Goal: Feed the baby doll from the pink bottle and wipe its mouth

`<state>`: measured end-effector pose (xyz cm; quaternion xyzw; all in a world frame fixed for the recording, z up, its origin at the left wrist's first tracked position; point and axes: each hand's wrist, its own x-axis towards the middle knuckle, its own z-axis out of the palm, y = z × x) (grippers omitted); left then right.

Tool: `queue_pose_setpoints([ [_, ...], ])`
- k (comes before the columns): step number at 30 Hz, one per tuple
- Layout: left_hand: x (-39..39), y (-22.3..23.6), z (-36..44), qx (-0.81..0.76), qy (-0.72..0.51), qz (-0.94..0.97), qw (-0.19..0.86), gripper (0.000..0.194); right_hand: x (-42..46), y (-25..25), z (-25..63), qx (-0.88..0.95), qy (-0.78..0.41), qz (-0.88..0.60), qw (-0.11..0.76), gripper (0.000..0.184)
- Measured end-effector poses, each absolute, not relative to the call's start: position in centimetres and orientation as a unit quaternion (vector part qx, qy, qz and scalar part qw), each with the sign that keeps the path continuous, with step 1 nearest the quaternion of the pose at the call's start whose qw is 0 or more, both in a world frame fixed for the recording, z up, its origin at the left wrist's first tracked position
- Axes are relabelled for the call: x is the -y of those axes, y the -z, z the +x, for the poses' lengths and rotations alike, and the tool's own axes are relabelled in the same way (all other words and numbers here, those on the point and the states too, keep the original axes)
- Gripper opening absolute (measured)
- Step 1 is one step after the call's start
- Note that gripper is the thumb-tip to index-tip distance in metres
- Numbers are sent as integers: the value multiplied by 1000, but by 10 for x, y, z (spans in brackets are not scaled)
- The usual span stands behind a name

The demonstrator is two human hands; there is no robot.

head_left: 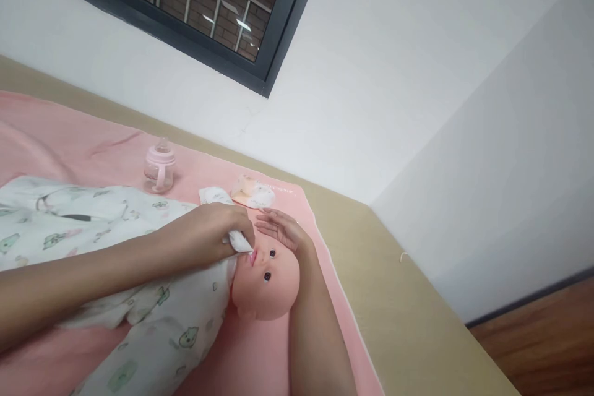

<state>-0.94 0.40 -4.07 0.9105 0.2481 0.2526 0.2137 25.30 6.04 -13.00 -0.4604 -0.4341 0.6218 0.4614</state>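
Observation:
A baby doll lies on its back in a white outfit with green animal prints, its bald head toward the right. My left hand reaches over the doll's chest, fingers closed on a white wipe whose tip touches the doll's mouth. Curved around the crown, my right hand rests by the far side of the head, fingers stretched out and holding nothing. The doll's far sleeve shows just beyond my left hand.
Under the doll spreads a pink blanket on a light wood surface. A pink baby bottle with a handle stands beyond the doll. Near the blanket's far corner lies a small white and orange packet. White walls and a barred window rise behind.

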Motion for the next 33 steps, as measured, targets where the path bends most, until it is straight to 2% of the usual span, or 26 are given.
queue_pose_setpoints([
  [8, -4, 46, -5, -268, -249, 909, 197, 37, -60, 129, 253, 439, -620, -462, 457, 28],
  [16, -3, 51, -1, -266, -269, 909, 174, 31, -59, 129, 252, 439, -619, -463, 457, 28],
  [21, -4, 53, -2, -252, -276, 915, 151, 36, -60, 128, 251, 436, -618, -466, 459, 28],
  [33, 2, 50, -4, -247, -275, 907, 200, 36, -61, 130, 253, 438, -620, -463, 458, 29],
])
